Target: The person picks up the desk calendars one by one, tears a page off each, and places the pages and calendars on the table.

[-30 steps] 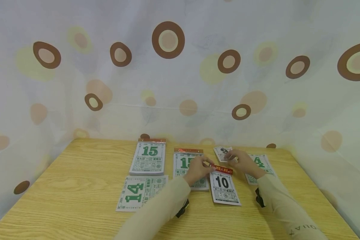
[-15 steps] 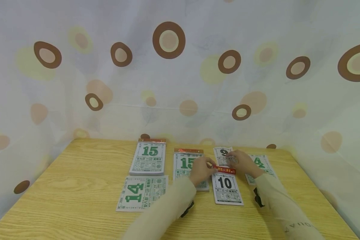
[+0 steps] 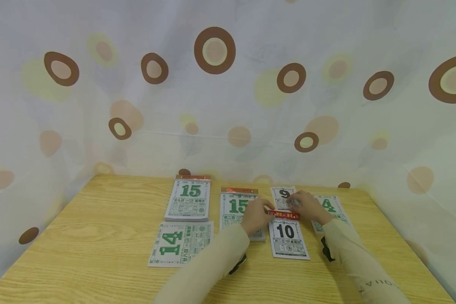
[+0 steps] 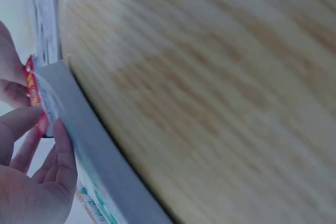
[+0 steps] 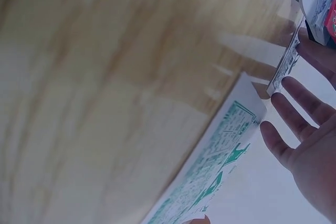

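My left hand [image 3: 256, 216] pinches the left end of the red header strip [image 3: 284, 215] of a small tear-off calendar [image 3: 289, 240] showing a black 10. In the left wrist view the same red strip [image 4: 32, 90] lies between thumb and fingers. Above it lies a torn calendar page [image 3: 281, 197] with a black 9. My right hand [image 3: 308, 207] rests its fingertips on that page's lower right part, which they partly hide. In the right wrist view the fingers [image 5: 294, 116] are spread and nearly straight along the page's edge.
Two larger tear-off calendars showing green 15, one at the left [image 3: 188, 200] and one partly under my left hand [image 3: 232, 211], lie on the wooden table [image 3: 99, 236]. Loose green pages lie at lower left [image 3: 180, 245] and behind my right hand [image 3: 332, 207]. A patterned curtain [image 3: 251, 105] hangs behind.
The 10 calendar has shifted slightly right and straightened, with my left hand following. The 9 page, tilted before, now lies straighter above it, and my right hand has eased slightly on it.
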Demonstrator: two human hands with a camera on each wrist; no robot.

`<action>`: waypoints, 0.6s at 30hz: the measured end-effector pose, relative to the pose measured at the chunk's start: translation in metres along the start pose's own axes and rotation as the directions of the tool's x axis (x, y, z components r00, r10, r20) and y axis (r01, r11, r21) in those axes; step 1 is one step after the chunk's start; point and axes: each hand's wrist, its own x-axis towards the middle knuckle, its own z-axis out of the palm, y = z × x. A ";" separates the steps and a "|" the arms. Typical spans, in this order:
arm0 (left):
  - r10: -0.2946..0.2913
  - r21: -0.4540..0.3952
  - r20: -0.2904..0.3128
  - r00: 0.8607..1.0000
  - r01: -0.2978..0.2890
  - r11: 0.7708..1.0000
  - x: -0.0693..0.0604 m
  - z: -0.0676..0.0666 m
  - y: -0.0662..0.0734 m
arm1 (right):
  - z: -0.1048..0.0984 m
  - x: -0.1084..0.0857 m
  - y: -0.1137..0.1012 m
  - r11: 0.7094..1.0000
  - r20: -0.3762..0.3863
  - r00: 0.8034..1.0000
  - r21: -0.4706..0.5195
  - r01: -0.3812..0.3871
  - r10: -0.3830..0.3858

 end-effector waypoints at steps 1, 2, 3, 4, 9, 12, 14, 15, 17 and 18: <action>-0.006 0.001 0.006 1.000 0.006 1.000 0.000 -0.001 0.001 | -0.001 0.000 -0.001 1.000 0.005 1.000 0.001 0.000 0.000; -0.009 0.003 0.011 1.000 0.009 1.000 -0.001 -0.001 0.002 | -0.002 0.000 -0.001 1.000 0.010 1.000 0.004 0.006 -0.006; -0.017 0.001 0.019 1.000 0.017 1.000 -0.001 -0.002 0.004 | -0.002 0.000 -0.001 1.000 0.012 1.000 0.004 0.009 -0.009; -0.026 -0.002 0.027 0.999 0.026 1.000 -0.002 -0.003 0.005 | -0.003 0.000 -0.002 1.000 0.012 1.000 0.005 0.011 -0.011; -0.056 -0.039 0.054 0.997 0.058 0.998 -0.002 -0.008 0.009 | -0.005 0.002 -0.002 1.000 0.008 1.000 0.019 0.012 -0.012; -0.029 -0.032 0.059 0.998 0.031 0.999 -0.002 -0.012 0.010 | -0.006 0.003 0.000 0.999 0.000 1.000 0.036 0.009 -0.009; 0.003 -0.033 0.071 0.997 0.000 0.999 -0.003 -0.016 0.009 | -0.007 0.002 0.001 0.999 -0.009 1.000 0.044 0.005 -0.005; 0.020 -0.030 0.078 0.997 -0.018 0.999 -0.003 -0.019 0.009 | -0.008 0.002 0.001 0.999 -0.014 1.000 0.050 0.008 -0.007; 0.049 -0.028 0.091 0.995 -0.047 0.999 -0.005 -0.025 0.008 | -0.011 0.000 0.000 0.998 -0.027 1.000 0.063 0.008 -0.006; 0.059 -0.029 0.100 0.993 -0.056 0.998 -0.005 -0.029 0.007 | -0.013 -0.001 0.000 0.997 -0.036 0.999 0.072 0.005 -0.002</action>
